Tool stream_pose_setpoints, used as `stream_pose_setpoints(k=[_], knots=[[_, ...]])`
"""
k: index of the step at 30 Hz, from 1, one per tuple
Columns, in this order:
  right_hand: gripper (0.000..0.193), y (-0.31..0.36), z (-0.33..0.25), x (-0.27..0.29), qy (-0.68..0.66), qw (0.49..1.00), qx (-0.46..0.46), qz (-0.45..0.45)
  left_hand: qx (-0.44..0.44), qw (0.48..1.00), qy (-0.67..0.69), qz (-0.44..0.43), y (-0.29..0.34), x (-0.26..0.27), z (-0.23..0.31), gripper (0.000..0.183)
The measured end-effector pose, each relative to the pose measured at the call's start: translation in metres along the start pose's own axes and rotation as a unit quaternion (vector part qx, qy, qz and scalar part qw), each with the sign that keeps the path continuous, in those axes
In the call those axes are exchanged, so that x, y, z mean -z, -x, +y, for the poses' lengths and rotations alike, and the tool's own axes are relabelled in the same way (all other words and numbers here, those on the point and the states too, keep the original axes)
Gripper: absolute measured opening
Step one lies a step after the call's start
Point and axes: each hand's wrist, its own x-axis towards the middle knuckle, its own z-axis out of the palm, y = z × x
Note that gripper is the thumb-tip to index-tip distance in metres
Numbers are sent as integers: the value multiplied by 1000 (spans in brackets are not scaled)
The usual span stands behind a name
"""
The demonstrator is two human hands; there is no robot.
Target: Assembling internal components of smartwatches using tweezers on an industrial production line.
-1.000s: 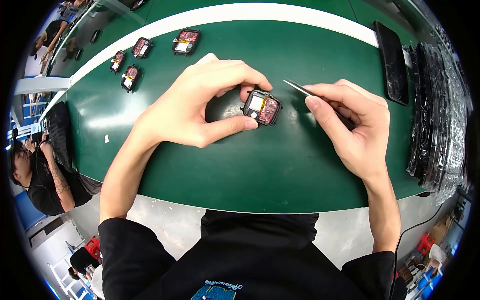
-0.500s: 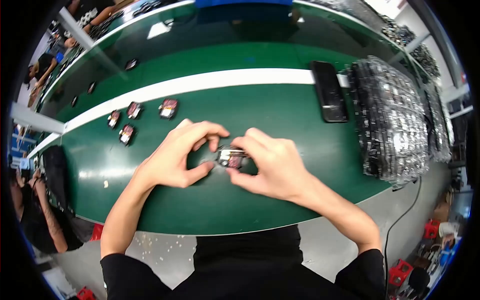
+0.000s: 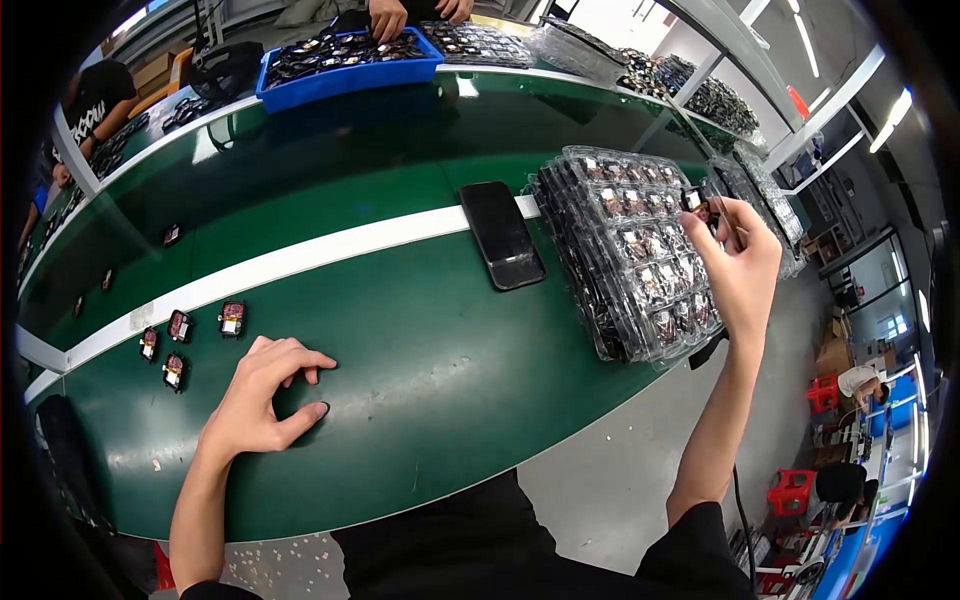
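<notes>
My right hand (image 3: 742,268) is raised over the far right corner of a stack of clear plastic trays (image 3: 572,285). Between its thumb and fingers is a small black electronic module (image 3: 697,203) with a pale patch. Rows of similar modules fill the pockets of the top tray. My left hand (image 3: 258,400) rests on the green table (image 3: 430,400), thumb and fingers apart, holding nothing. Several loose modules (image 3: 232,319) with reddish faces lie beyond it to the left.
A black phone (image 3: 502,235) lies across the white strip (image 3: 370,230), left of the trays. Behind the glossy dark green belt stands a blue bin (image 3: 350,92) full of black parts, another person's hands (image 3: 388,18) above it. Red stools (image 3: 792,492) stand on the floor at right.
My right hand has gone from the table's middle to the tray stack, with a module in its fingers. My left hand stays open over the table. The view has swung right.
</notes>
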Motion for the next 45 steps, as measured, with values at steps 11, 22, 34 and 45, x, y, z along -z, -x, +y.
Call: stream_pose_setpoints(k=[11, 22, 34, 45], knots=[[39, -9, 82, -6, -9, 985, -129, -113, 5, 1000, -22, 17, 2, -4, 0, 38], [15, 46, -26, 8, -177, 971, -42, -154, -1, 997, 29, 68, -12, 15, -14, 22], [23, 101, -123, -140, -279, 856, 104, -423, 222, 904, -337, 142, -29, 150, -184, 47], [22, 127, -106, -209, -399, 841, -68, -358, 8, 980, -176, 97, -43, 80, -66, 43]])
